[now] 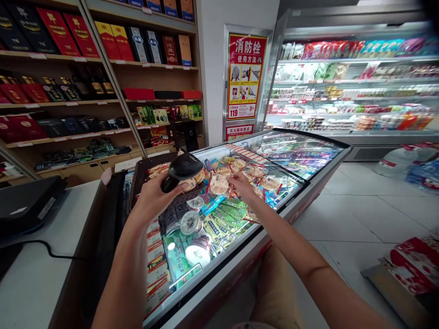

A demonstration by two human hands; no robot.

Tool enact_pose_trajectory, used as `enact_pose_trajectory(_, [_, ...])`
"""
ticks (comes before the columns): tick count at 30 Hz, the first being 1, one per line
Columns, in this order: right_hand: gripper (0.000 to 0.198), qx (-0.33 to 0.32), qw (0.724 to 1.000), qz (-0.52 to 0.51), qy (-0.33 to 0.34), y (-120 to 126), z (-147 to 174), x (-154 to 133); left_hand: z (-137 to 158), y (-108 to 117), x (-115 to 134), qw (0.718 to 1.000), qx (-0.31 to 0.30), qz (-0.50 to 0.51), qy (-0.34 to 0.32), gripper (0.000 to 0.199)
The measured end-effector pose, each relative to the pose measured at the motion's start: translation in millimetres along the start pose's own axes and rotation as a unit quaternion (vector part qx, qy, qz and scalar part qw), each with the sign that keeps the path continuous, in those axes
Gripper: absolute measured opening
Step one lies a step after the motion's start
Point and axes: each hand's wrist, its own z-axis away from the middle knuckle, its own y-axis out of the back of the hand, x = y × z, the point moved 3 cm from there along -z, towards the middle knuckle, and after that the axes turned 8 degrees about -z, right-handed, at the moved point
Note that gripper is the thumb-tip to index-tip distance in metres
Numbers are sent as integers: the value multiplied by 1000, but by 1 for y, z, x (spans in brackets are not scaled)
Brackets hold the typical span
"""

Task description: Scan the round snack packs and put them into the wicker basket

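My left hand (156, 196) is wrapped round the grip of a black handheld barcode scanner (185, 165), held above the freezer's glass top. Between the thumb and fingers of my right hand (243, 185) is the edge of a clear packet with a round, pale flatbread-like food (218, 183) and red trim. The scanner's head points toward this packet. Several similar packets (270, 183) lie spread on the glass around my right hand. A dark woven basket (137, 183) with more of them stands behind my left hand, partly hidden by it.
Under the freezer glass lie colourful ice-cream packs (226, 217) and round tubs (190, 222). A counter (73, 228) with a black device (29, 201) stands at the left. Boxed goods fill the shelves (154, 64) behind. A lit chiller (343, 91) and water bottles (394, 157) are at the right.
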Motion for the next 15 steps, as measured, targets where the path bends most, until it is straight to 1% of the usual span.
enact_pose_trajectory(2, [45,10,998,-59,-27,-1,4,-2,1,-5,4,998,-53,-1,-41,54])
enact_pose_trajectory(4, [48,17,996,-87,-25,-2,9,-6,3,-10,5,993,-97,-5,-71,52])
enact_pose_trajectory(8, [50,15,998,-61,20,-3,18,-17,5,-17,2,983,-163,-21,-81,53])
enact_pose_trajectory(12, [51,-16,999,-33,27,-2,21,-22,6,-19,3,977,-193,-36,-86,56])
enact_pose_trajectory(15, [49,-18,999,-21,36,-1,22,-21,8,-20,6,970,-221,-34,-92,54])
